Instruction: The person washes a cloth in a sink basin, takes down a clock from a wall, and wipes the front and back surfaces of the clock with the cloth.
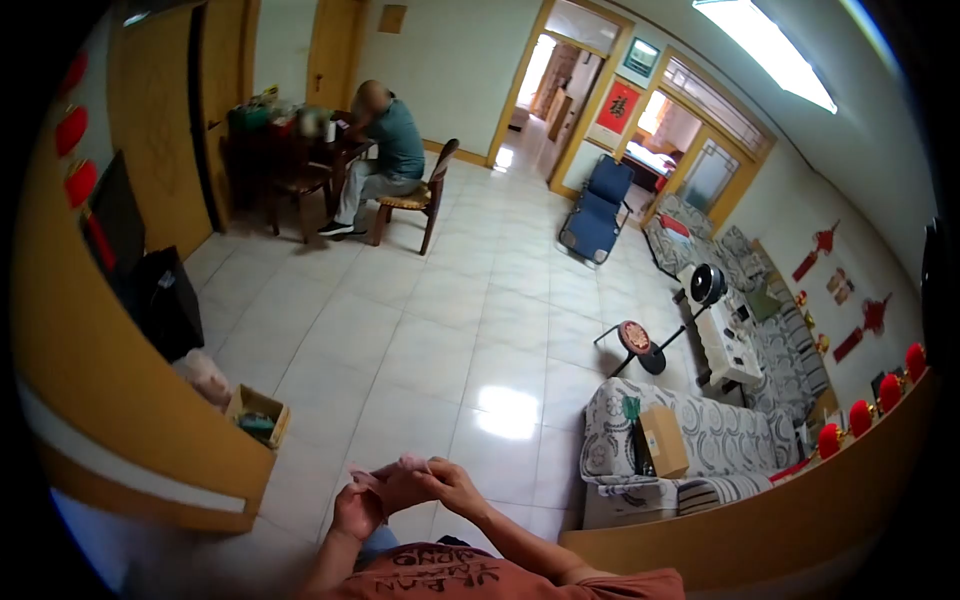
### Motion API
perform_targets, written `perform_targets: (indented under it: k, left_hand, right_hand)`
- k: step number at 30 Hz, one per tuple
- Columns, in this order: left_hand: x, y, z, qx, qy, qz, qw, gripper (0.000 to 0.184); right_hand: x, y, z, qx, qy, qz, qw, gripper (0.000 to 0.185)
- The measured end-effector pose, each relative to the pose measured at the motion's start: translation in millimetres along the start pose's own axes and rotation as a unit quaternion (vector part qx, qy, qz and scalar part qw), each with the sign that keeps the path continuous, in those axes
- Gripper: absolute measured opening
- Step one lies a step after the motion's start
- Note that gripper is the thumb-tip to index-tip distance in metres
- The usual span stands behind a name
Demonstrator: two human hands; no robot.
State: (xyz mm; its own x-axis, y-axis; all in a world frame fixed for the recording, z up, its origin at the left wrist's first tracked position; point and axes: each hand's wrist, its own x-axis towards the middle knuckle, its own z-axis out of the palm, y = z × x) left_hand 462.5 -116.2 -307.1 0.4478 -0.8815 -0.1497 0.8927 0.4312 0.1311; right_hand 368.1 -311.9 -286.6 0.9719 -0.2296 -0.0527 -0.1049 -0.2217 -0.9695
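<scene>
L hand (pixel 358 510) & R hand (pixel 453 486), fingers gripping pinkish cloth-like item (pixel 413 464) btwn them, tiled flr (pixel 430 350) below

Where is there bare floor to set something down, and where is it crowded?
Widest: the tiled floor ahead of the left hand and right hand, between the open box and the patterned sofa, reaching up to the occupied chair and round stool. Crowded: the dark table and the low white table, both holding several items.

At one o'clock I saw 福 on a red poster (pixel 617 106); at six, the dark lettering (pixel 430 570) across a reddish shirt (pixel 610 588) wasn't clear enough to read.
</scene>
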Motion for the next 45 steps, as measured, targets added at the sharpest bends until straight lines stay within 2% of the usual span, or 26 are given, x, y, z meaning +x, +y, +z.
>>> perform_targets:
  k: [1,3,5,7,9,11,13,15,16,18,19,21,23,25,26,29,31,33,35,37,38,39,41,42,43,45]
  left_hand:
    - [23,19,4,0.007,-0.001,-0.010,1.000,0.036]
    - [76,49,1,0.221,0.013,0.034,0.975,0.038]
    - [132,74,-4,0.244,0.045,0.010,0.969,0.030]
    - [184,96,14,0.375,0.069,0.008,0.924,0.020]
    - [233,103,19,0.405,0.109,-0.005,0.908,0.013]
    - [281,99,31,0.408,0.089,0.053,0.907,0.010]
    - [326,102,9,0.389,0.056,-0.037,0.919,0.016]
    - [367,97,26,0.361,0.034,-0.089,0.928,0.024]
    - [385,92,38,0.362,0.039,-0.094,0.927,0.024]
    - [430,82,66,0.370,0.019,-0.124,0.921,0.036]
    - [452,78,71,0.373,0.024,-0.129,0.918,0.036]
    - [502,75,81,0.361,-0.016,-0.114,0.925,0.050]
    - [544,82,92,0.377,-0.007,-0.115,0.919,0.050]
    - [578,89,97,0.431,0.013,-0.101,0.897,0.050]
    - [594,90,102,0.443,0.033,-0.088,0.891,0.049]
    - [656,101,83,0.426,0.060,-0.046,0.901,0.045]
    - [701,115,88,0.405,0.082,-0.061,0.908,0.041]
    - [750,135,82,0.416,0.087,-0.114,0.898,0.038]
    - [806,147,71,0.437,0.112,-0.112,0.885,0.036]
    - [872,165,66,0.526,0.075,-0.193,0.825,0.033]
    - [901,170,65,0.575,0.041,-0.207,0.791,0.031]
    - [926,172,67,0.575,0.031,-0.213,0.789,0.031]
    - [988,174,78,0.568,-0.023,-0.222,0.792,0.031]
    - [1016,172,104,0.579,-0.038,-0.235,0.780,0.032]
    - [1043,172,117,0.547,-0.064,-0.268,0.791,0.020]
    - [1100,169,129,0.521,-0.079,-0.327,0.785,0.013]
  right_hand:
    - [20,-2,-7,0.004,0.011,-0.001,1.000,0.029]
    - [51,-12,-23,0.020,0.117,-0.035,0.992,0.029]
    - [81,9,-49,0.074,0.142,-0.015,0.987,0.029]
    - [102,10,-68,0.241,0.188,0.060,0.950,0.034]
    - [124,10,-91,0.197,0.250,0.025,0.948,0.035]
    - [150,20,-118,0.172,0.301,0.025,0.938,0.034]
    - [174,28,-149,0.216,0.314,0.056,0.923,0.032]
    - [204,62,-193,0.196,0.281,0.141,0.929,0.038]
    - [221,81,-210,0.201,0.282,0.146,0.927,0.038]
    - [262,96,-251,0.082,0.250,0.070,0.962,0.052]
    - [277,103,-271,0.089,0.251,0.073,0.961,0.052]
    - [312,99,-318,0.056,0.117,0.157,0.979,0.065]
    - [347,104,-358,0.114,0.123,0.140,0.976,0.059]
    - [377,117,-397,0.061,0.085,0.171,0.980,0.057]
    - [391,122,-410,-0.014,0.114,0.153,0.982,0.054]
    - [433,143,-454,-0.107,0.136,0.163,0.971,0.051]
    - [458,156,-485,-0.193,0.190,0.182,0.945,0.033]
    - [481,188,-522,-0.100,0.210,0.184,0.955,0.025]
    - [501,210,-554,-0.049,0.236,0.176,0.954,0.022]
    - [527,210,-593,0.282,0.267,0.211,0.897,0.021]
    - [537,209,-614,0.294,0.260,0.231,0.890,0.020]
    - [548,208,-632,0.293,0.271,0.229,0.888,0.020]
    - [574,217,-661,0.187,0.250,0.320,0.894,0.024]
    - [590,218,-669,0.108,0.235,0.324,0.910,0.031]
    - [598,217,-682,0.110,0.161,0.360,0.912,0.035]
    - [611,253,-696,0.109,0.119,0.347,0.924,0.036]
